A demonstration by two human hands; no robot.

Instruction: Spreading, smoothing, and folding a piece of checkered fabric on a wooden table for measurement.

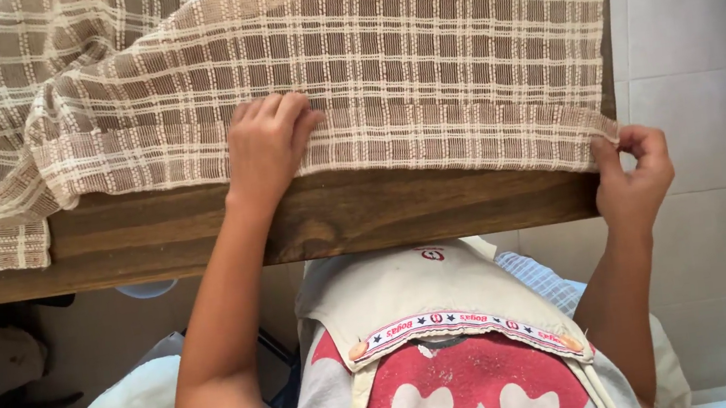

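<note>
A dark brown wooden table stands over a floor of pale grey tiles, seen from above. Spread across the tabletop lies a loosely woven beige and cream checked cloth — an open, net-like weave with cream bands crossing in a grid, the brown wood showing through its gaps. Its near hem runs along the table's front edge, dipping toward the right corner, while on the left it bunches into folds and a doubled flap hangs over the edge. The left hand rests palm-down on the hem near the middle, fingers curled together and pressing the fabric onto the wood. The right hand is at the table's right corner, thumb and fingers closed in a pinch on the cloth's corner. Below the table edge, a cream bib apron with a patterned ribbon trim covers a grey shirt with a red print.
</note>
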